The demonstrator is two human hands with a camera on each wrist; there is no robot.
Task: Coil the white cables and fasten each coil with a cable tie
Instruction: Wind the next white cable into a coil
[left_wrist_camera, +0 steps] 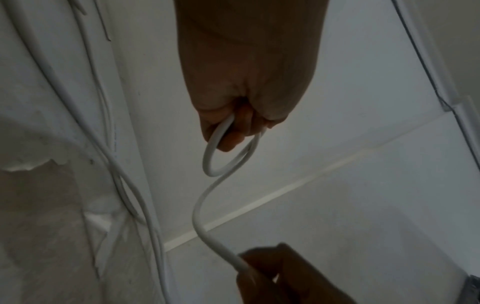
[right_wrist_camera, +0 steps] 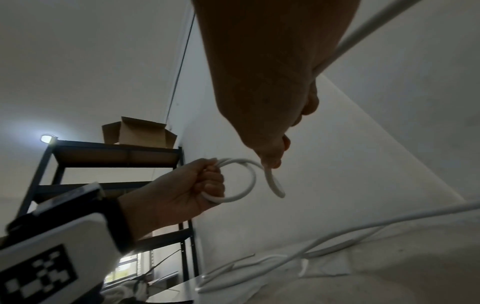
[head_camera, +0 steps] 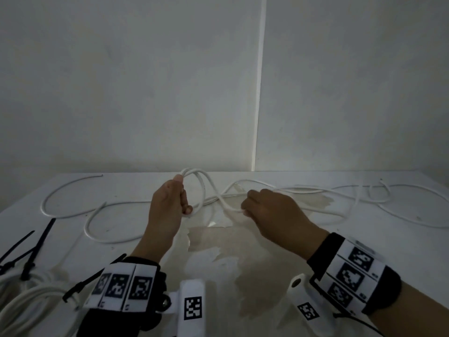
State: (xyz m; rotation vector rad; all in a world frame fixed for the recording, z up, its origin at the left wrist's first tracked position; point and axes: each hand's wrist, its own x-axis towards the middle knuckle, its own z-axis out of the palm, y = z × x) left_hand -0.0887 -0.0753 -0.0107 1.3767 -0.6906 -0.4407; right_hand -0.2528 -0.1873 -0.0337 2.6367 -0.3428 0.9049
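My left hand is held above the middle of the table, its fingers curled round a small coil of white cable. In the left wrist view the coil hangs from the curled fingers. From the coil the cable runs to my right hand, which pinches it just to the right. In the right wrist view the right fingers hold the cable beside the coil. The rest of the cable trails loosely over the table's right side. Black cable ties lie at the left.
A second loose white cable snakes across the white table on the left. A bundle of coiled white cables with black ties lies at the near left corner. The table's surface is peeled in the middle. A wall stands behind.
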